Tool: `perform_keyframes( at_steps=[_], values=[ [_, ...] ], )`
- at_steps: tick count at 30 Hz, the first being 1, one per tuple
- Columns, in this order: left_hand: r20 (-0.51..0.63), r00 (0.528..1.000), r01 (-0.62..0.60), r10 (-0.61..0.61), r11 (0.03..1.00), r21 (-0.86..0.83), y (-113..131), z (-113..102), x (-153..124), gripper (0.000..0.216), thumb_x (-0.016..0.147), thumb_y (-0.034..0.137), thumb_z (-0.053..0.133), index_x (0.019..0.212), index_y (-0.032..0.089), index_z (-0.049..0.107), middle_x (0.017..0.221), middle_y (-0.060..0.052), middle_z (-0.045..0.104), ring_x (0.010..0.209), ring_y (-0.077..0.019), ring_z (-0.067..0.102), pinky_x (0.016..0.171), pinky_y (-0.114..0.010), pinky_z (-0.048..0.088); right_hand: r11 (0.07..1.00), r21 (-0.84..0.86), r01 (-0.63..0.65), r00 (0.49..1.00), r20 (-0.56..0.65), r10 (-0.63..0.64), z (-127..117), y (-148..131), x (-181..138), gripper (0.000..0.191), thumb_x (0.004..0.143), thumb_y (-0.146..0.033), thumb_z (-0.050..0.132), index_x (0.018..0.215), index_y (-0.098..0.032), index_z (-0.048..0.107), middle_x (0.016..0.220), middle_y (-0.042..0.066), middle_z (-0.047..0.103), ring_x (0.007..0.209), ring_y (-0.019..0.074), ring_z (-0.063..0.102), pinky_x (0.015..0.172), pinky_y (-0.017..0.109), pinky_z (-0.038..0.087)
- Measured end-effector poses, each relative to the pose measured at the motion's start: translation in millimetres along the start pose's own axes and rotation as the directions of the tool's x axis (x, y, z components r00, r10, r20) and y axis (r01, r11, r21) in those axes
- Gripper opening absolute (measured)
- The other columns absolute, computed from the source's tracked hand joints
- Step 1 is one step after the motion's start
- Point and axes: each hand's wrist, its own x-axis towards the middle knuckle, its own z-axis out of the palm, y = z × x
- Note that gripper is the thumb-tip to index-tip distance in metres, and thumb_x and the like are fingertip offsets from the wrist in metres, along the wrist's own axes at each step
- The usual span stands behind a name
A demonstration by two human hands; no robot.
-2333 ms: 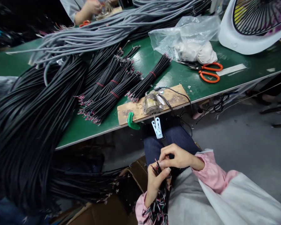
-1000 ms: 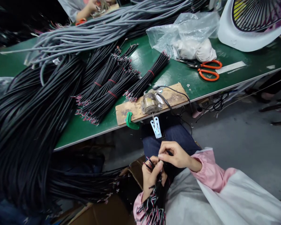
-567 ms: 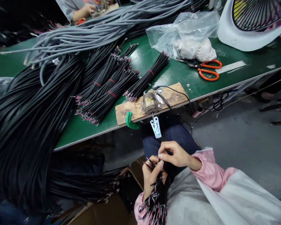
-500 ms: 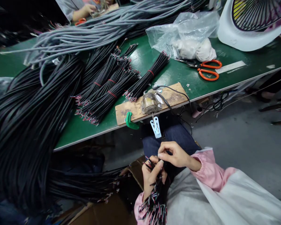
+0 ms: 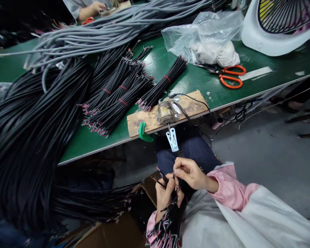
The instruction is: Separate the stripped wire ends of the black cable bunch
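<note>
My left hand (image 5: 165, 194) is closed round a bundle of short black cables (image 5: 170, 215) with stripped coloured ends, held over my lap below the table edge. My right hand (image 5: 189, 174) pinches the tip of one cable at the top of that bundle, fingers pressed together. Just above my hands a white clip (image 5: 172, 139) hangs from a small motor (image 5: 165, 113) mounted on a wooden board (image 5: 191, 105), which a green clamp (image 5: 144, 133) fixes to the table edge.
On the green table (image 5: 260, 86) lie tied bundles of black cables (image 5: 124, 93), a large black cable heap (image 5: 28, 137), grey cables (image 5: 105, 34), orange scissors (image 5: 228, 75), a plastic bag (image 5: 206, 38) and a white fan (image 5: 279, 27). Another person's hand (image 5: 93, 7) works at the far side.
My right hand has shifted slightly left and down onto the cable tips, and the bundle in my left hand has tilted a little. The view drifted slightly.
</note>
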Motion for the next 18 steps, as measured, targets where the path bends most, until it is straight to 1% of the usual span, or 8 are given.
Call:
perform_keyframes(
  at_steps=[4, 6, 8, 9, 11, 13, 15, 18],
  values=[
    [0.070, 0.997, 0.011, -0.011, 1.000, 0.003, -1.8, 0.9, -1.6, 0.037, 0.082, 0.043, 0.066, 0.060, 0.015, 0.054, 0.038, 0.007, 0.041, 0.024, -0.0044, 0.041, 0.027, -0.012, 0.030, 0.963, 0.227, -0.145, 0.989, 0.065, 0.134, 1.6, 3.7, 1.3, 0.032, 0.082, -0.044, 0.065, 0.078, -0.014, 0.054, 0.067, 0.000, 0.053, 0.058, 0.0099, 0.050, 0.054, 0.022, 0.040],
    [0.083, 0.997, 0.004, -0.004, 1.000, -0.001, -1.8, 2.1, -2.2, 0.037, 0.082, 0.042, 0.066, 0.059, 0.014, 0.054, 0.039, 0.006, 0.042, 0.025, -0.0042, 0.040, 0.026, -0.012, 0.030, 0.906, 0.368, -0.210, 0.977, 0.048, 0.207, 0.5, 4.4, 4.0, 0.031, 0.079, -0.040, 0.069, 0.074, -0.013, 0.055, 0.062, -0.003, 0.050, 0.053, 0.0076, 0.045, 0.053, 0.021, 0.038],
    [0.061, 0.998, -0.001, 0.001, 1.000, -0.003, -1.0, 3.4, -2.7, 0.036, 0.080, 0.041, 0.068, 0.060, 0.014, 0.055, 0.043, 0.005, 0.046, 0.025, -0.0040, 0.040, 0.026, -0.013, 0.032, 0.872, 0.437, -0.222, 0.969, 0.001, 0.246, -2.6, 2.3, 7.5, 0.029, 0.078, -0.038, 0.070, 0.074, -0.012, 0.058, 0.060, -0.004, 0.048, 0.051, 0.0061, 0.041, 0.054, 0.021, 0.036],
    [0.046, 0.999, 0.002, -0.003, 1.000, 0.002, -0.3, 4.0, -2.8, 0.035, 0.080, 0.040, 0.068, 0.060, 0.014, 0.055, 0.043, 0.005, 0.047, 0.025, -0.0041, 0.041, 0.026, -0.013, 0.032, 0.877, 0.429, -0.214, 0.970, -0.010, 0.242, -4.9, 0.2, 9.2, 0.028, 0.077, -0.037, 0.071, 0.075, -0.012, 0.060, 0.060, -0.004, 0.049, 0.052, 0.0061, 0.041, 0.055, 0.021, 0.036],
    [0.022, 1.000, 0.011, -0.012, 1.000, 0.028, 1.3, 4.7, -2.9, 0.033, 0.080, 0.040, 0.068, 0.063, 0.014, 0.057, 0.043, 0.005, 0.049, 0.024, -0.0044, 0.041, 0.026, -0.013, 0.032, 0.922, 0.328, -0.203, 0.979, 0.050, 0.198, -9.8, -5.7, 11.4, 0.027, 0.074, -0.035, 0.075, 0.080, -0.011, 0.065, 0.070, 0.000, 0.056, 0.061, 0.0081, 0.049, 0.059, 0.022, 0.039],
    [0.017, 1.000, 0.006, -0.007, 0.999, 0.050, 2.8, 5.0, -2.9, 0.030, 0.079, 0.038, 0.069, 0.065, 0.014, 0.059, 0.042, 0.005, 0.051, 0.023, -0.0044, 0.042, 0.026, -0.012, 0.032, 0.959, 0.227, -0.169, 0.983, 0.104, 0.148, -13.5, -11.3, 12.2, 0.025, 0.072, -0.032, 0.077, 0.078, -0.010, 0.066, 0.076, 0.002, 0.058, 0.067, 0.0094, 0.053, 0.062, 0.023, 0.041],
    [0.030, 0.999, -0.019, 0.017, 0.998, 0.054, 3.8, 5.4, -2.6, 0.027, 0.078, 0.036, 0.071, 0.067, 0.014, 0.059, 0.045, 0.004, 0.055, 0.023, -0.0042, 0.044, 0.027, -0.011, 0.032, 0.974, 0.177, -0.143, 0.986, 0.115, 0.124, -14.5, -14.5, 11.9, 0.025, 0.072, -0.032, 0.077, 0.073, -0.010, 0.065, 0.074, 0.001, 0.057, 0.066, 0.0093, 0.053, 0.063, 0.023, 0.042],
    [0.069, 0.997, -0.049, 0.046, 0.998, 0.032, 4.6, 6.7, -1.3, 0.024, 0.077, 0.033, 0.072, 0.069, 0.015, 0.058, 0.048, 0.004, 0.058, 0.024, -0.0044, 0.046, 0.028, -0.011, 0.033, 0.972, 0.174, -0.157, 0.985, 0.095, 0.142, -10.9, -14.5, 10.7, 0.033, 0.072, -0.041, 0.076, 0.070, -0.010, 0.062, 0.069, 0.000, 0.057, 0.062, 0.0088, 0.052, 0.058, 0.022, 0.042]
  ],
)
